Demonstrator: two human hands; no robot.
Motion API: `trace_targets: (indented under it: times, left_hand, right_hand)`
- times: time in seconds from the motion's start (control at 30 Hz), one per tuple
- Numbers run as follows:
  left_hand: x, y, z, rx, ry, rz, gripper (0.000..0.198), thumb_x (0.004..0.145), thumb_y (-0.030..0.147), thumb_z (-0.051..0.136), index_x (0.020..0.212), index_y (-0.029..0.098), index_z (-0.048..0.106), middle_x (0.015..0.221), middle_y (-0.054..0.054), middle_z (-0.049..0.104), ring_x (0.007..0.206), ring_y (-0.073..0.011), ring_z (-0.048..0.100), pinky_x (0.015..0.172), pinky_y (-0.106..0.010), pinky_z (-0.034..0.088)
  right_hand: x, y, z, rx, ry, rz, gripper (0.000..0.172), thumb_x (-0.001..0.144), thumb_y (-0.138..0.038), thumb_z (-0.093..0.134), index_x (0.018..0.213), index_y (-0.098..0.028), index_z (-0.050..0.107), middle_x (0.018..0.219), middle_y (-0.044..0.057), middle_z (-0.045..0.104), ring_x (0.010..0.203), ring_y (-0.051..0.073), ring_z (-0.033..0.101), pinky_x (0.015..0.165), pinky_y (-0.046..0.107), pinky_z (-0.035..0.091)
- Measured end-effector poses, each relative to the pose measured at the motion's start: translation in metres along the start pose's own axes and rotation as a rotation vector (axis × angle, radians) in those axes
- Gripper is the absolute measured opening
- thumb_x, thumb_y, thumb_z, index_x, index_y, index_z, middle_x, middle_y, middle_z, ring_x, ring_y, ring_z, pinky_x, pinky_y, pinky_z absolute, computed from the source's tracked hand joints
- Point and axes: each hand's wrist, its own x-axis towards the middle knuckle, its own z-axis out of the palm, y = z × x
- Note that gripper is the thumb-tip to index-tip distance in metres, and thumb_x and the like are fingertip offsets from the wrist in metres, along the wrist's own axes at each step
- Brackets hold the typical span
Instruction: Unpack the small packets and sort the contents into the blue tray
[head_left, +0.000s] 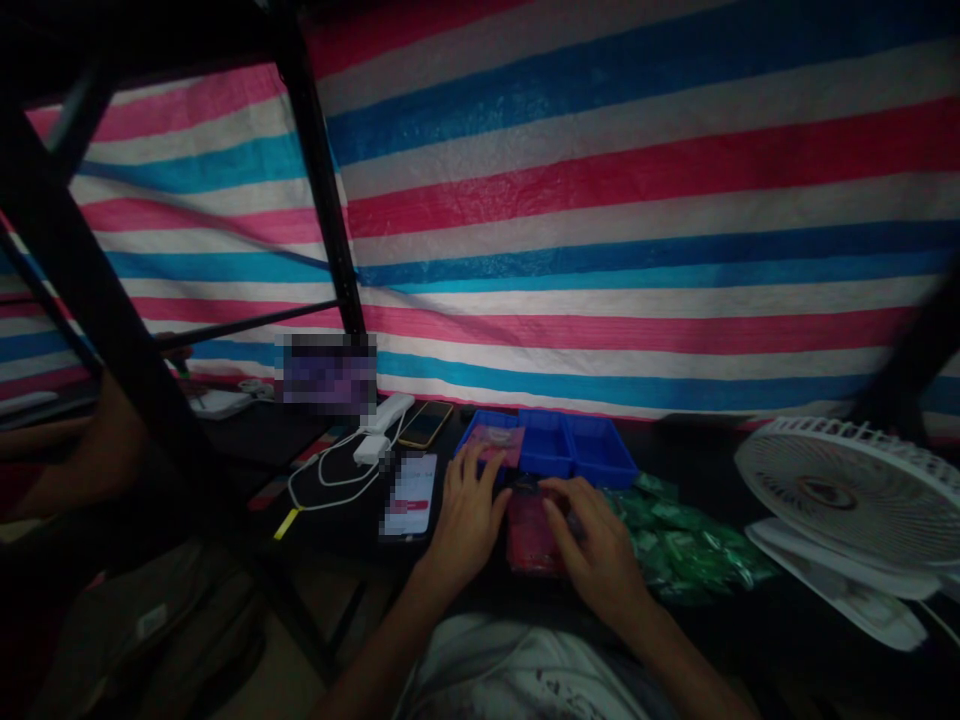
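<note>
A red plastic packet (531,540) lies on the dark table in front of me. My right hand (598,535) is at its right side, thumb over the packet and fingers curled near its top edge. To the left, my left hand (466,512) has its fingers apart, with the fingertips at a pink packet (499,443). That pink packet sits in the left compartment of a blue tray (546,472). A small dark piece shows between my hands at the top of the red packet; its kind is unclear.
Green plastic packets (686,545) are heaped right of my right hand, beside a white fan (847,500). A lit phone (410,495), a second phone (426,425) and a white cable (337,508) lie left. Another person's arm (97,450) is at far left, beyond a black frame post (142,290).
</note>
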Motion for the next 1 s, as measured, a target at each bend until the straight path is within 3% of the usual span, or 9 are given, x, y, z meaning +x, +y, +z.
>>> trace_targets:
  times: [0.2, 0.5, 0.67, 0.77, 0.93, 1.0]
  left_hand:
    - [0.0015, 0.0056, -0.0046, 0.1, -0.071, 0.072, 0.047, 0.103, 0.022, 0.044, 0.147, 0.035, 0.044, 0.144, -0.005, 0.053, 0.139, -0.0301, 0.041, 0.119, -0.065, 0.027]
    - [-0.0003, 0.0086, -0.0041, 0.204, -0.031, -0.005, 0.047, 0.102, 0.035, 0.047, 0.148, 0.029, 0.044, 0.145, -0.009, 0.053, 0.139, -0.0333, 0.041, 0.118, -0.067, 0.026]
    - [-0.0017, 0.0061, 0.0013, 0.246, 0.005, -0.107, 0.04, 0.101, 0.037, 0.048, 0.14, 0.031, 0.053, 0.144, -0.009, 0.055, 0.143, -0.0375, 0.036, 0.115, -0.073, 0.023]
    - [-0.0016, 0.0035, 0.0035, 0.239, 0.034, -0.138, 0.041, 0.101, 0.038, 0.049, 0.14, 0.026, 0.054, 0.146, -0.011, 0.053, 0.144, -0.0403, 0.034, 0.116, -0.074, 0.02]
    - [0.0011, 0.0051, -0.0008, 0.13, 0.02, -0.019, 0.051, 0.102, 0.032, 0.046, 0.152, 0.028, 0.038, 0.152, -0.009, 0.049, 0.145, -0.0376, 0.033, 0.117, -0.071, 0.022]
    - [0.0011, 0.006, -0.0014, 0.107, 0.007, 0.0, 0.05, 0.102, 0.029, 0.046, 0.151, 0.031, 0.04, 0.151, -0.006, 0.051, 0.145, -0.0375, 0.033, 0.118, -0.072, 0.02]
  right_hand:
    - [-0.0001, 0.0001, 0.0001, -0.002, -0.008, -0.007, 0.02, 0.102, -0.022, 0.049, 0.119, -0.022, 0.06, 0.104, 0.007, 0.065, 0.099, 0.024, 0.061, 0.088, 0.036, 0.047]
    - [0.0005, 0.0003, 0.0004, 0.006, -0.016, -0.007, 0.021, 0.102, -0.022, 0.049, 0.119, -0.022, 0.06, 0.105, 0.007, 0.065, 0.1, 0.024, 0.061, 0.089, 0.036, 0.047]
    - [-0.0002, 0.001, 0.0011, 0.004, -0.018, -0.014, 0.02, 0.102, -0.023, 0.049, 0.119, -0.022, 0.06, 0.105, 0.008, 0.065, 0.101, 0.024, 0.061, 0.09, 0.037, 0.047]
    - [-0.0004, 0.0006, 0.0004, 0.001, -0.031, -0.009, 0.021, 0.103, -0.023, 0.048, 0.119, -0.021, 0.06, 0.105, 0.008, 0.065, 0.101, 0.024, 0.061, 0.089, 0.038, 0.047]
    - [-0.0004, -0.0001, 0.0001, -0.023, -0.036, -0.005, 0.021, 0.103, -0.025, 0.047, 0.118, -0.021, 0.061, 0.106, 0.01, 0.067, 0.102, 0.026, 0.062, 0.089, 0.039, 0.048]
    - [-0.0002, -0.0007, 0.0003, -0.039, -0.034, -0.008, 0.021, 0.103, -0.026, 0.047, 0.117, -0.021, 0.062, 0.106, 0.01, 0.068, 0.101, 0.026, 0.062, 0.088, 0.039, 0.049]
